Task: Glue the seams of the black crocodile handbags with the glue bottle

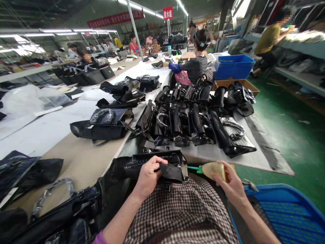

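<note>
Across my lap lies a black handbag [132, 168] with a crocodile-textured side, its end turned toward the right. My left hand [150, 172] is closed on a black flap [172, 173] at that end, holding it folded back. In my right hand [230, 181] is a yellowish squeeze glue bottle [212, 170] with a green cap and thin nozzle. The bottle lies on its side in my grip, and its nozzle tip points left, close to the handbag's edge. Whether the tip touches the bag I cannot tell.
Several black handbags [195, 118] stand packed on the table ahead. More bags [101, 127] lie on the left bench. A blue basket [284, 191] sits at my right, and a blue bin [235, 67] stands farther back. A co-worker in stripes [196, 64] sits ahead.
</note>
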`<action>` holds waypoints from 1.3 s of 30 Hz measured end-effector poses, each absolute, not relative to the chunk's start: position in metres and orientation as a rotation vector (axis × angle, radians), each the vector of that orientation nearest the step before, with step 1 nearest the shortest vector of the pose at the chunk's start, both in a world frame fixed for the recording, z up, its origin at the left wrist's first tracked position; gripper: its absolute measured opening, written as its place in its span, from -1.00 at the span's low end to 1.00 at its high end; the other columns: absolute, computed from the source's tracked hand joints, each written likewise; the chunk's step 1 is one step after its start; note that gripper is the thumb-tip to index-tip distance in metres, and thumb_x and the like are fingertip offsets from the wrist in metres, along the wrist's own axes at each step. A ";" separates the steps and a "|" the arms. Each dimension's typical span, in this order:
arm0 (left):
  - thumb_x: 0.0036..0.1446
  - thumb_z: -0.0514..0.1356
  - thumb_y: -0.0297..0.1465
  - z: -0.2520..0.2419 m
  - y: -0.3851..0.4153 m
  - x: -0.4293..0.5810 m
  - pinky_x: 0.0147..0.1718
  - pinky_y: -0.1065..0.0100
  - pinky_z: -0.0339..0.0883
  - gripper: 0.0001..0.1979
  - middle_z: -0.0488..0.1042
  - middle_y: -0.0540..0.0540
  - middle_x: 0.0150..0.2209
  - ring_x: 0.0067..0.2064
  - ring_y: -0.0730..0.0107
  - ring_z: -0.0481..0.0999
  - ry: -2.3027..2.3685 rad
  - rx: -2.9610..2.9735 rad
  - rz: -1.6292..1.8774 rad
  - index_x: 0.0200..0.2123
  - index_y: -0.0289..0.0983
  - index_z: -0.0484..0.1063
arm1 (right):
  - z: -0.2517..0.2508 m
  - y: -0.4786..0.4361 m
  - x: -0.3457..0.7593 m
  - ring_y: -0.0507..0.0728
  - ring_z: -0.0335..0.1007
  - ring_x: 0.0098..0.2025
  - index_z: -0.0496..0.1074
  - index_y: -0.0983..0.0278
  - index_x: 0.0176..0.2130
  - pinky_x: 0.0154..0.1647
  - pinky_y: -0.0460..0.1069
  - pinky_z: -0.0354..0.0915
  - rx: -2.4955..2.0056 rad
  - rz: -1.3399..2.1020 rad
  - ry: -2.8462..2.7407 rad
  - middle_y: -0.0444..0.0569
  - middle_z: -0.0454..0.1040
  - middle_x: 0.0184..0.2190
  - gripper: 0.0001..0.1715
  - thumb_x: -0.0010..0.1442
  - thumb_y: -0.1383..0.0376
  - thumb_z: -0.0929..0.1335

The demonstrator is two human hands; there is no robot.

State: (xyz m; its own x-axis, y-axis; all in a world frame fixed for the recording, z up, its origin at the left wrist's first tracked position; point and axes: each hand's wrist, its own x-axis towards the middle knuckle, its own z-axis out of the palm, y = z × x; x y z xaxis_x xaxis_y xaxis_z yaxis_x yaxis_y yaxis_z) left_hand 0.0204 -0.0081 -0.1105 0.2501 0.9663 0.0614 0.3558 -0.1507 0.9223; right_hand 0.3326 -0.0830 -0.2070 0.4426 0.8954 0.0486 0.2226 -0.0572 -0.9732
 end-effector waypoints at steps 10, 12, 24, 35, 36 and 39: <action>0.12 0.28 -0.38 -0.110 -0.010 0.020 -0.14 0.32 0.45 -0.86 0.58 -0.16 -0.20 -0.15 0.22 0.59 1.241 1.654 0.899 -0.35 -0.29 0.66 | -0.202 -0.071 0.339 0.36 0.42 -0.02 0.49 0.20 -0.02 0.16 0.21 0.25 -1.537 0.847 -1.144 0.01 0.52 -0.08 -0.43 0.00 0.10 0.57; 0.12 0.29 -0.37 -0.111 -0.010 0.020 -0.13 0.32 0.45 -0.86 0.58 -0.15 -0.20 -0.14 0.22 0.59 1.233 1.654 0.902 -0.35 -0.28 0.66 | -0.199 -0.075 0.342 0.34 0.43 -0.06 0.53 0.20 -0.04 0.08 0.16 0.32 -1.518 0.925 -1.106 0.00 0.53 -0.08 -0.43 -0.03 0.12 0.60; 0.22 0.27 -0.17 -0.120 -0.008 0.011 0.21 0.16 0.27 -0.77 0.42 -0.18 0.10 0.14 0.08 0.43 1.389 1.771 0.997 -0.28 -0.20 0.61 | -0.199 -0.121 0.336 -0.10 -0.01 -0.67 0.55 0.31 -0.18 -0.77 -0.25 0.00 -0.984 1.438 -0.326 -0.07 0.43 -0.47 -0.50 0.20 -0.07 0.50; 0.10 0.37 -0.29 -0.113 0.001 0.008 -0.43 0.43 0.27 -0.84 0.49 -0.05 -0.50 -0.44 0.27 0.43 1.338 2.327 0.911 -0.49 -0.15 0.53 | -0.205 -0.175 0.346 -0.15 0.14 -0.68 0.44 0.39 0.01 -0.74 -0.26 0.23 -0.311 1.368 0.159 0.06 0.51 -0.25 -0.37 0.08 0.15 0.62; 0.08 0.39 -0.30 -0.103 0.004 0.012 -0.44 0.43 0.26 -0.83 0.50 -0.06 -0.51 -0.45 0.27 0.44 1.346 2.266 0.915 -0.51 -0.17 0.53 | -0.203 -0.181 0.347 -0.13 0.18 -0.67 0.43 0.38 0.04 -0.72 -0.23 0.27 -0.301 1.354 0.180 0.07 0.51 -0.24 -0.35 0.08 0.16 0.62; 0.16 0.34 -0.30 -0.064 0.019 0.021 -0.40 0.42 0.32 -0.79 0.53 -0.05 -0.52 -0.46 0.28 0.47 1.435 1.962 0.861 -0.50 -0.21 0.53 | -0.201 -0.195 0.354 -0.07 0.26 -0.63 0.38 0.34 0.14 -0.68 -0.17 0.36 -0.331 1.315 0.254 0.11 0.51 -0.19 -0.33 0.14 0.18 0.57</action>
